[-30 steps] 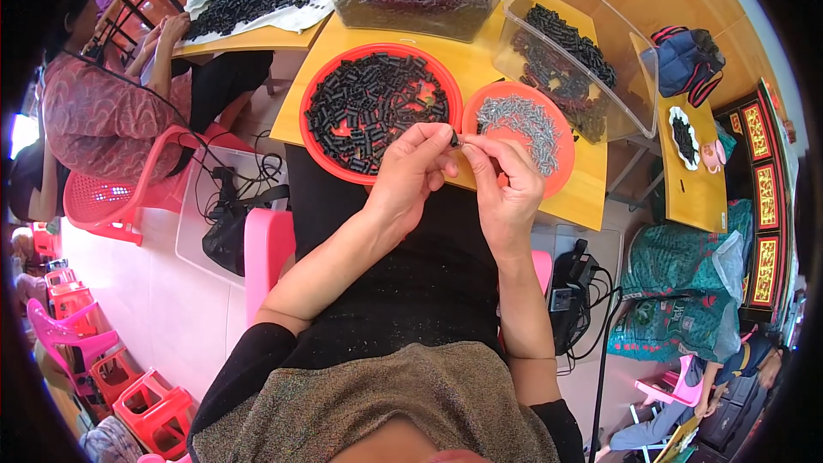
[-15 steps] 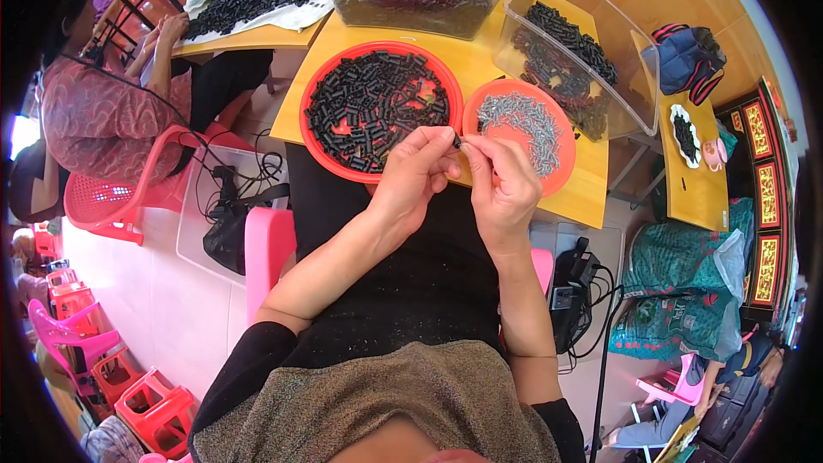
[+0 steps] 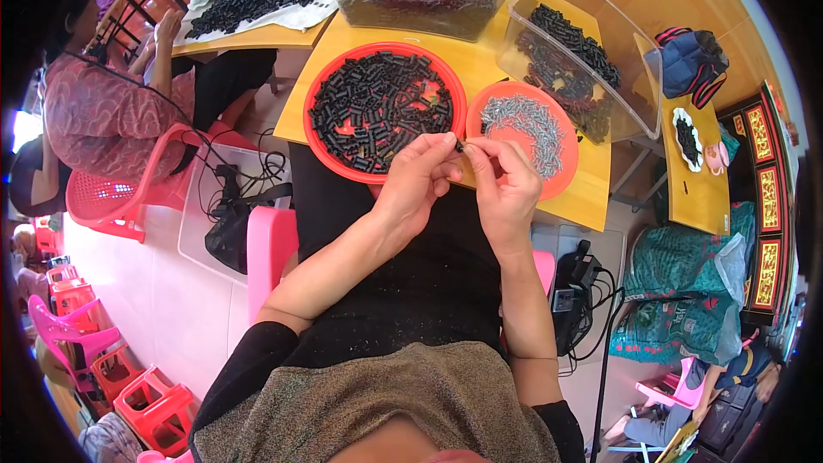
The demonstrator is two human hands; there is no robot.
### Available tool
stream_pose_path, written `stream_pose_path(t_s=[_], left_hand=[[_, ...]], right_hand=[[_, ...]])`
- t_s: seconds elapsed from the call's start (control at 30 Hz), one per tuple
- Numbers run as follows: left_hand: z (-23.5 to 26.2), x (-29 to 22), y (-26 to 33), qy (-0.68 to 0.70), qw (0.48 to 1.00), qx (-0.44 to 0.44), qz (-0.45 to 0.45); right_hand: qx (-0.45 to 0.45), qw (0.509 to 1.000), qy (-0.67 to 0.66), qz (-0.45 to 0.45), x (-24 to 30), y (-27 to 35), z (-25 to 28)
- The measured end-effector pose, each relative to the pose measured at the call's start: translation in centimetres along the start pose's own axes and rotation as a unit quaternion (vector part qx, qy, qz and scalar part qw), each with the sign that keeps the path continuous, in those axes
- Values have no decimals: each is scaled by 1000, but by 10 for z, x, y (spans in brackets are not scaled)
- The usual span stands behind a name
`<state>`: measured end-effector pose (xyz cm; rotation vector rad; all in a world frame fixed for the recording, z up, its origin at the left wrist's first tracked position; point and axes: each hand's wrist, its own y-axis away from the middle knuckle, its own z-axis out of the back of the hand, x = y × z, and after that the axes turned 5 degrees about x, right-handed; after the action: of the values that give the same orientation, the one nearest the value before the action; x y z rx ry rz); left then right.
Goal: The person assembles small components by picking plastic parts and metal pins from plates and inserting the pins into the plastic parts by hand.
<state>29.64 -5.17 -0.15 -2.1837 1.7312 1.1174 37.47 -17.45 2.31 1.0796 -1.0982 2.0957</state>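
**Two hands meet over a small black piece at the near edge of the worktop**

We see the left hand [image 3: 417,182] and the right hand [image 3: 506,182] brought together just in front of the two orange trays, fingertips almost touching. Between them sits a small black tube piece [image 3: 459,147], pinched at the tips; the left hand is closed narrowly on it, and the right hand is curled with thumb and forefinger pressed to the same spot. Whether the right hand also holds a metal pin we cannot tell, it is too small.

The large orange tray [image 3: 319,94] lies far-left of the hands, full of black tube pieces. The small orange tray [image 3: 561,173], holding a heap of small silvery pins [image 3: 525,120], lies just beyond the right hand. Both rest on the yellow worktop [image 3: 480,60], with two clear plastic bins [image 3: 411,0] of more black pieces farther off.

We judge the step in hand to be fitting a silvery part into a black piece. The next move calls for steady fingertip alignment, then setting the piece down.

Against the earlier frames, little differs: the hands keep the same place and the same pinch, with only slight shifts of the fingers, and the trays have not moved.
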Motion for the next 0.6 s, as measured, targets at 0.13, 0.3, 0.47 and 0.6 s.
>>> stream_pose_path(t_s=[0.13, 0.3, 0.47, 0.6], left_hand=[[3, 1, 0, 4, 1000, 2, -3], [7, 5, -3, 26, 999, 41, 11], [7, 6, -1, 24, 999, 39, 10], [3, 6, 0, 18, 1000, 25, 7]], right_hand=[[-26, 992, 87, 88, -3, 1, -6], [-43, 963, 189, 190, -13, 3, -7], [-48, 954, 207, 214, -9, 3, -7], [-41, 974, 156, 159, -12, 7, -6]])
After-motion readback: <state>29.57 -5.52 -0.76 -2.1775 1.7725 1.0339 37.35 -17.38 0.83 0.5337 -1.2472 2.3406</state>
